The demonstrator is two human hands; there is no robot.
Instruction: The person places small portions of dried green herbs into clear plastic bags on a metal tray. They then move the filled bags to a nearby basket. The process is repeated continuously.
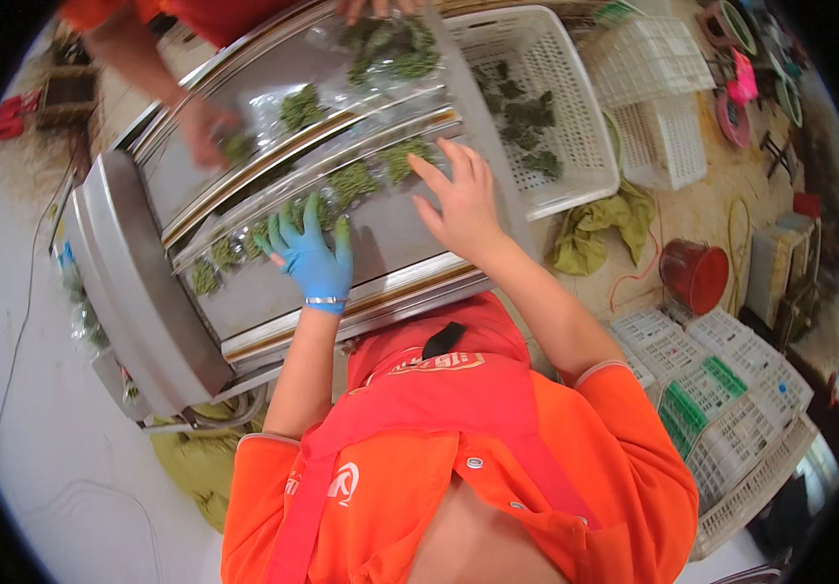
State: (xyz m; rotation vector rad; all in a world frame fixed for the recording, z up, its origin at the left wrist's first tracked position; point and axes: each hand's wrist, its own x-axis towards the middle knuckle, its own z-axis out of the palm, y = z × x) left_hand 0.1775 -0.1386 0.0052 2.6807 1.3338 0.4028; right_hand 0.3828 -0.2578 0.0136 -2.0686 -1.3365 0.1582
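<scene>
1. Leftmost we see the curved silver metal housing (151,292) at the left edge of a flat grey metal table (390,231).
2. Near the table's far left corner, a co-worker's bare hand (207,134) is blurred beside a green clump; we cannot tell whether it grips it. The co-worker's body is cut off by the upper rim.
3. Bumpy green clusters in clear plastic bags (351,183) form a slanting row along a silver metal bar (437,124), from the table's left edge toward its right. Glare blurs the bags' outlines.
4. Our left hand in a blue glove with green-stained fingertips (314,261) is spread over this row's middle, clenching nothing; its palm hides what lies beneath.
5. Our bare right hand (460,200) is loosely extended, its fingertips at the row's last cluster near the table's right edge. We see no grasp, and cannot tell whether they touch.
6. Beyond that edge, a white perforated plastic crate (583,161) holds dark green bunches (528,122), too shadowed to make out singly.
</scene>
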